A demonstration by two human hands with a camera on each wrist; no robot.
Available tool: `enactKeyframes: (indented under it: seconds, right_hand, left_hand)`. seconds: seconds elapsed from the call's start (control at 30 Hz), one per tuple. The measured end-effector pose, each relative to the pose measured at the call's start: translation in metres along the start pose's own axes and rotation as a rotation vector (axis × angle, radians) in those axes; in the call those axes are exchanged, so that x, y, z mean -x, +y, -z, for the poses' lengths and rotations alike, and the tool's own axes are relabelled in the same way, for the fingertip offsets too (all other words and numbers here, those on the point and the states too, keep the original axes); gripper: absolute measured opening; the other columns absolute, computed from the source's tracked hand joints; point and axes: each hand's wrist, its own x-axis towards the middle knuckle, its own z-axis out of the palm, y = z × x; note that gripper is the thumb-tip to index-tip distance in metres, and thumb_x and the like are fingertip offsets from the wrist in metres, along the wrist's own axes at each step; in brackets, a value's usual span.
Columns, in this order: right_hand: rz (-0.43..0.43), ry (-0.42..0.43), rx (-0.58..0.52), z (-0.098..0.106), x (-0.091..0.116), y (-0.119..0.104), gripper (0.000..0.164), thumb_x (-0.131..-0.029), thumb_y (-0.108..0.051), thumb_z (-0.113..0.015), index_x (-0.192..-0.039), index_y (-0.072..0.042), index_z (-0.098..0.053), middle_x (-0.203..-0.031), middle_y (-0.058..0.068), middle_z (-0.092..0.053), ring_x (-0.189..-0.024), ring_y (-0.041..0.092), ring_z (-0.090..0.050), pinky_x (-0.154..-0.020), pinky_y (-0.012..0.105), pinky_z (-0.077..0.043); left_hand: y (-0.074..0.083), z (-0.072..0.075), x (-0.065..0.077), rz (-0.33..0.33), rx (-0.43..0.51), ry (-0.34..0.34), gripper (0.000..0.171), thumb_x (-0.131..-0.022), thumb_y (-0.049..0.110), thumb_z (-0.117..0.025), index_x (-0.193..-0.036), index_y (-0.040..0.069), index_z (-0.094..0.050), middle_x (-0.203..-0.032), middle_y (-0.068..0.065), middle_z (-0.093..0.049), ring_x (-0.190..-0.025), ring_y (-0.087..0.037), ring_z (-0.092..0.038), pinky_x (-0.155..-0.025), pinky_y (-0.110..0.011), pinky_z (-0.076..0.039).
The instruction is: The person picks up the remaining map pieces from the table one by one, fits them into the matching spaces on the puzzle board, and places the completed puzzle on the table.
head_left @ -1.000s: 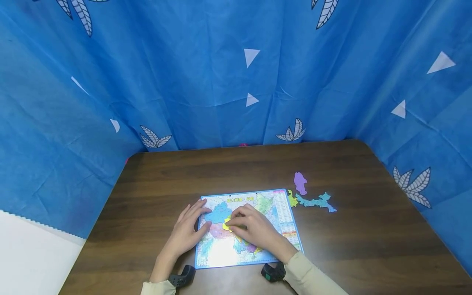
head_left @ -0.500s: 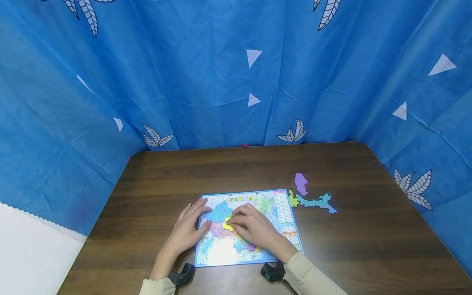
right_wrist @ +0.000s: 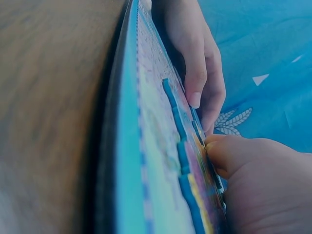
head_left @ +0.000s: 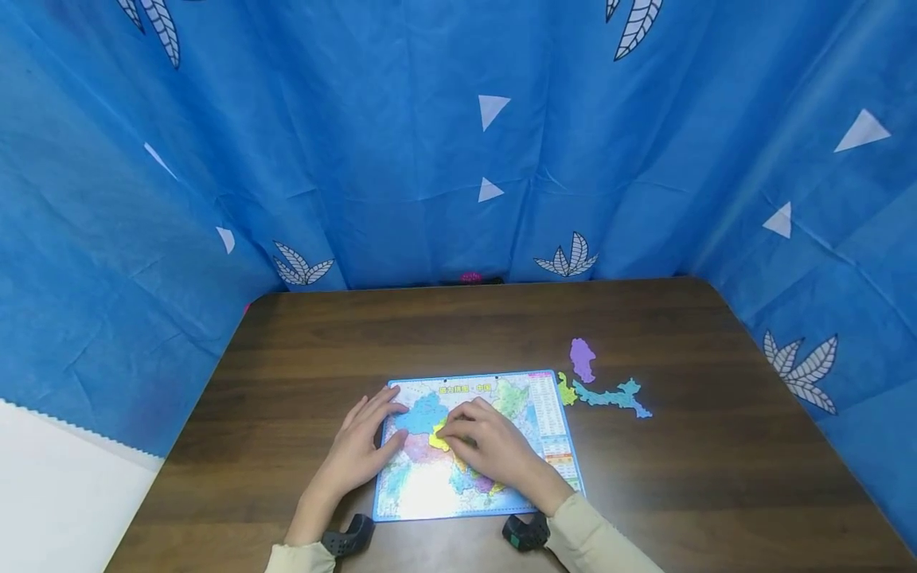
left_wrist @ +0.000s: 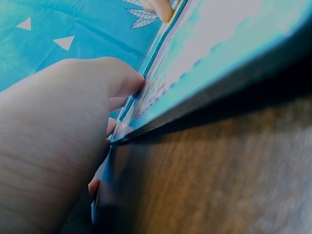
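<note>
While both hands stay in nearly the same spots as a second ago, not much has changed. The right hand (head_left: 487, 438) still pinches the yellow piece (head_left: 437, 437) between thumb and fingers. That piece is still near the middle of the board (head_left: 458, 512), just to the right and near side of the blue piece (head_left: 421, 414). So it has not been let go, and I would guess its place is not settled yet. I cannot tell if it lies flat, since the fingers hide part of it. The left hand (head_left: 363, 438) is loose and pinches nothing. Its fingers are spread on the left side of the board, with the thumb touching down.

Three loose pieces are to the right of the board, as they were. The green piece (head_left: 566, 391) is right by the board's edge, the teal piece (head_left: 612, 397) is next to it on the right, and the purple piece (head_left: 583, 358) is on the far side of them.

The table (head_left: 716, 446) is dark brown wood with stripes. A bright shine covers the near left part of the board. A blue curtain (head_left: 401, 159) with white triangles and leaves hangs at the far, left and right sides. Something white (head_left: 64, 493) is at the near left.
</note>
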Motion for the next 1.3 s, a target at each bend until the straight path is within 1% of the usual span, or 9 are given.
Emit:
enactKeyframes:
  seconds: [0.2,0.37,0.53,0.63,0.8,0.97,1.07,1.13,1.3]
  right_hand:
    - [0.034,0.045,0.008,-0.004,0.003,0.000,0.012,-0.097,-0.022,-0.074,-0.107,-0.022,-0.081,-0.110,-0.011,-0.072,-0.102,0.007,-0.060,-0.086,0.021,-0.056]
    - [0.040,0.092,-0.023,-0.006,0.003,0.001,0.015,-0.096,-0.018,-0.074,-0.110,-0.021,-0.079,-0.111,-0.009,-0.073,-0.105,0.008,-0.063,-0.087,0.022,-0.057]
    - [0.040,0.130,-0.058,-0.005,-0.001,0.000,0.019,-0.096,-0.018,-0.073,-0.114,-0.019,-0.077,-0.114,-0.009,-0.074,-0.106,0.009,-0.064,-0.086,0.024,-0.057]
    - [0.020,0.148,-0.082,-0.001,-0.002,0.002,0.021,-0.095,-0.018,-0.074,-0.116,-0.017,-0.077,-0.115,-0.007,-0.074,-0.105,0.010,-0.065,-0.084,0.024,-0.058]
    - [-0.043,0.190,-0.087,0.015,-0.004,0.011,0.025,-0.093,-0.017,-0.077,-0.118,-0.016,-0.076,-0.117,-0.004,-0.074,-0.103,0.012,-0.065,-0.082,0.027,-0.059]
    - [-0.132,0.210,-0.070,0.037,-0.003,0.023,0.026,-0.094,-0.018,-0.077,-0.120,-0.016,-0.076,-0.119,-0.002,-0.073,-0.105,0.016,-0.065,-0.083,0.034,-0.060]
    - [-0.184,0.235,-0.074,0.051,-0.001,0.034,0.026,-0.095,-0.017,-0.075,-0.121,-0.015,-0.075,-0.120,0.001,-0.073,-0.101,0.018,-0.066,-0.080,0.037,-0.061]
    - [-0.213,0.262,-0.067,0.060,0.001,0.043,0.028,-0.095,-0.016,-0.075,-0.123,-0.016,-0.075,-0.121,0.002,-0.073,-0.099,0.018,-0.066,-0.079,0.038,-0.061]
    - [-0.275,0.348,-0.046,0.078,0.007,0.069,0.031,-0.095,-0.012,-0.075,-0.126,-0.014,-0.073,-0.122,0.006,-0.072,-0.101,0.023,-0.066,-0.082,0.043,-0.060]
  left_hand:
    - [-0.002,-0.001,0.004,-0.002,0.009,0.007,0.037,-0.092,0.025,-0.076,-0.126,0.016,-0.067,-0.159,-0.010,-0.048,-0.151,-0.035,-0.037,-0.123,-0.063,-0.020]
    - [-0.004,0.000,0.003,-0.015,0.013,0.001,0.037,-0.093,0.026,-0.075,-0.127,0.016,-0.067,-0.159,-0.010,-0.048,-0.151,-0.035,-0.038,-0.124,-0.063,-0.020]
    - [-0.005,0.001,0.006,-0.017,0.002,0.016,0.036,-0.092,0.026,-0.076,-0.126,0.016,-0.068,-0.158,-0.010,-0.050,-0.150,-0.035,-0.040,-0.123,-0.064,-0.021]
    - [-0.006,0.000,0.006,-0.020,-0.008,0.015,0.036,-0.093,0.027,-0.075,-0.127,0.017,-0.067,-0.158,-0.010,-0.050,-0.150,-0.035,-0.040,-0.122,-0.064,-0.021]
    - [-0.004,-0.001,0.002,-0.026,-0.005,0.008,0.038,-0.094,0.029,-0.073,-0.130,0.017,-0.066,-0.160,-0.009,-0.048,-0.151,-0.034,-0.038,-0.123,-0.062,-0.021]
    - [-0.001,0.001,-0.001,0.006,-0.004,-0.015,0.039,-0.096,0.032,-0.072,-0.131,0.018,-0.065,-0.161,-0.007,-0.046,-0.153,-0.031,-0.036,-0.126,-0.059,-0.019]
    - [0.000,0.002,-0.001,0.028,-0.006,-0.039,0.039,-0.096,0.033,-0.071,-0.132,0.019,-0.065,-0.162,-0.005,-0.045,-0.154,-0.029,-0.034,-0.127,-0.056,-0.017]
    - [0.000,0.002,-0.001,0.028,-0.010,-0.047,0.039,-0.097,0.034,-0.070,-0.133,0.019,-0.065,-0.162,-0.005,-0.044,-0.154,-0.028,-0.033,-0.127,-0.056,-0.017]
    - [0.001,0.001,-0.002,0.007,-0.010,-0.029,0.039,-0.096,0.032,-0.071,-0.132,0.017,-0.065,-0.162,-0.008,-0.044,-0.154,-0.031,-0.034,-0.126,-0.058,-0.018]
